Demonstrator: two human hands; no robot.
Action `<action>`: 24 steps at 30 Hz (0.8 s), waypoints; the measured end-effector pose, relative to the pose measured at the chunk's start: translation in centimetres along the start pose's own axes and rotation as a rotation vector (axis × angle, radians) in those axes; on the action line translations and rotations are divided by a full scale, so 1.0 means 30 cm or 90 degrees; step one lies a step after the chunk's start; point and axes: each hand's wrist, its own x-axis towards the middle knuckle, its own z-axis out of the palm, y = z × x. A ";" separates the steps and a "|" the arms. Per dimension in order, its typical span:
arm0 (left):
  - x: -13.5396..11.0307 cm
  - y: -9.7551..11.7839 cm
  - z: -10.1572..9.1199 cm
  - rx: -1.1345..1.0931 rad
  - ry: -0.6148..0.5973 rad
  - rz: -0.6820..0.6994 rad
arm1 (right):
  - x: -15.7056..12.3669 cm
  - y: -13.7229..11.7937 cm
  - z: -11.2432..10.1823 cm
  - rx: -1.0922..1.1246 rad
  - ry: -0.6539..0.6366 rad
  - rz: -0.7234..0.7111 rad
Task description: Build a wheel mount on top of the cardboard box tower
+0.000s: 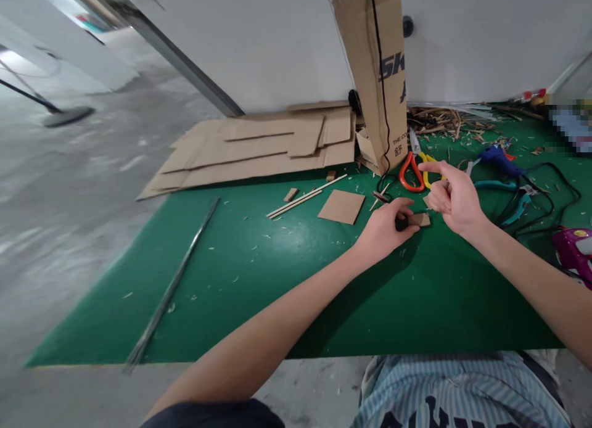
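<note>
My left hand (pixel 382 229) is closed over the green table, thumb and fingers around a small dark round piece (pixel 401 223). A small cardboard strip (pixel 420 219) sticks out from the same grip. Just right of it, my right hand (pixel 453 200) is raised, index finger stretched left and the other fingers curled in. Whether those curled fingers hold anything small is hidden. Behind my left hand lies a thin stick with a dark piece across it (pixel 381 197). A square of cardboard (pixel 342 206) rests to the left.
Orange- and yellow-handled scissors (pixel 411 172), a blue glue gun (pixel 502 160), teal-handled pliers (pixel 517 209) and black cord lie right. A tall cardboard piece (pixel 391 89) stands behind. Flat cardboard sheets (pixel 259 145), wooden sticks (pixel 300 201) and a wire bundle (pixel 178 280) are left.
</note>
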 end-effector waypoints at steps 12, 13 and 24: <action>0.008 0.001 -0.013 -0.024 -0.018 0.110 | 0.001 0.035 0.039 0.022 -0.072 -0.012; 0.008 -0.002 -0.014 -0.031 -0.020 0.109 | 0.002 0.040 0.038 0.017 -0.069 -0.010; 0.010 -0.008 -0.018 -0.057 -0.034 0.093 | 0.004 0.057 0.028 0.019 -0.073 -0.003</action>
